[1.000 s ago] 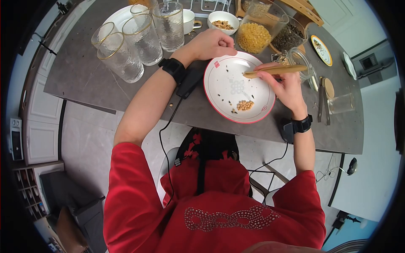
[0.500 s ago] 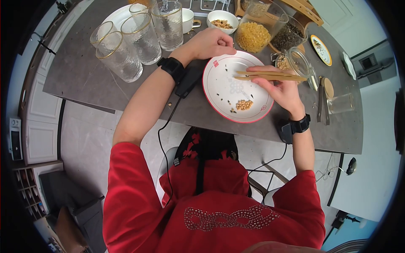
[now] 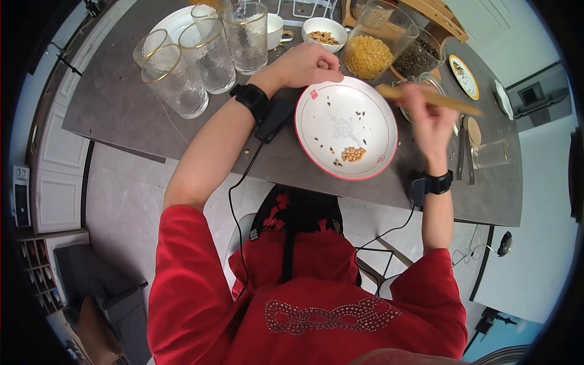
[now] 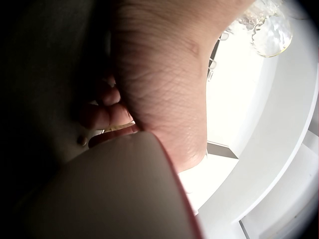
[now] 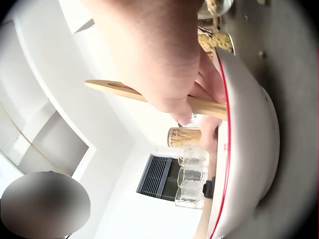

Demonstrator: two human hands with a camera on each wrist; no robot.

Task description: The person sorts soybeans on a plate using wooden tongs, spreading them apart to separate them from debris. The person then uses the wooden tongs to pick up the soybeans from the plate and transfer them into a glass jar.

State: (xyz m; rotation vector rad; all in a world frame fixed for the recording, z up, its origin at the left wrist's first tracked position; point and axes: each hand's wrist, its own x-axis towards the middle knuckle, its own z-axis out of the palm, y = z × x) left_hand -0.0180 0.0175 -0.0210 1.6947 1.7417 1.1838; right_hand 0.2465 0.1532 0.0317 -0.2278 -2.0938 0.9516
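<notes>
A white deep plate (image 3: 325, 134) with a red rim holds a small heap of tan beans (image 3: 353, 154) near its front and scattered dark bits. My right hand (image 3: 431, 118) holds wooden tongs (image 3: 450, 101) past the plate's right rim, over a glass jar (image 3: 433, 82) that it partly hides. In the right wrist view the tongs (image 5: 209, 107) overlap the far rim, their tips hidden. At the far left rim rests my left hand (image 3: 306, 64), fingers loosely curled; in the left wrist view those fingers (image 4: 104, 114) show behind the plate (image 4: 109, 189).
Several gold-rimmed glasses (image 3: 207, 58) stand at the left. Behind the plate are a white cup of mixed grains (image 3: 323, 36), a container of yellow kernels (image 3: 367, 56) and one of dark seeds (image 3: 417, 58). A small yellow-rimmed plate (image 3: 463, 76) and a clear tumbler (image 3: 491, 153) lie rightward.
My right hand has moved right with the tongs, from above the plate to beyond its right rim, over the jar. The left hand stays at the far rim.
</notes>
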